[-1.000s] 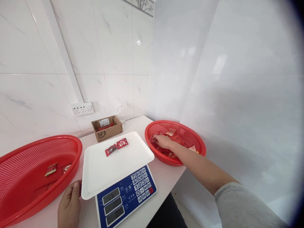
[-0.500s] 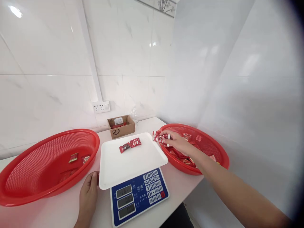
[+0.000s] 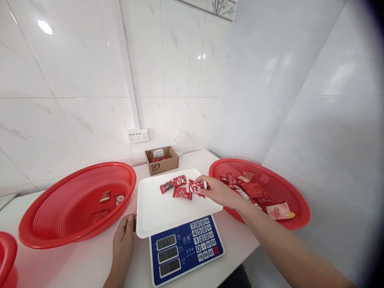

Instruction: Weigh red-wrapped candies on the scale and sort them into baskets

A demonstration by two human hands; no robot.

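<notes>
My right hand (image 3: 220,191) is closed on a small red-and-white snack packet (image 3: 197,187), held over the right part of the scale's white tray (image 3: 156,216). Three other wrapped packets lie there: a dark red one (image 3: 167,187), a red one (image 3: 179,181) and another red one (image 3: 182,193) nearest my fingertips. Beside the tray's left edge is my left hand (image 3: 122,240), thumb and fingers pressed together. A bit of something dark red shows at its fingertips, mostly hidden. Below the tray, the scale's blue keypad panel (image 3: 187,250) faces me.
A red basket (image 3: 75,172) with a few packets stands left; another red basket (image 3: 288,188), holding many red packets, stands right. Part of a third red basket (image 3: 6,254) shows at far left. Behind the tray are a cardboard box (image 3: 163,164) and a clear plastic item (image 3: 178,144).
My right hand has moved from the right basket's rim to above the tray. One more red packet now lies on the tray. The view has shifted left; my left hand stays by the tray.
</notes>
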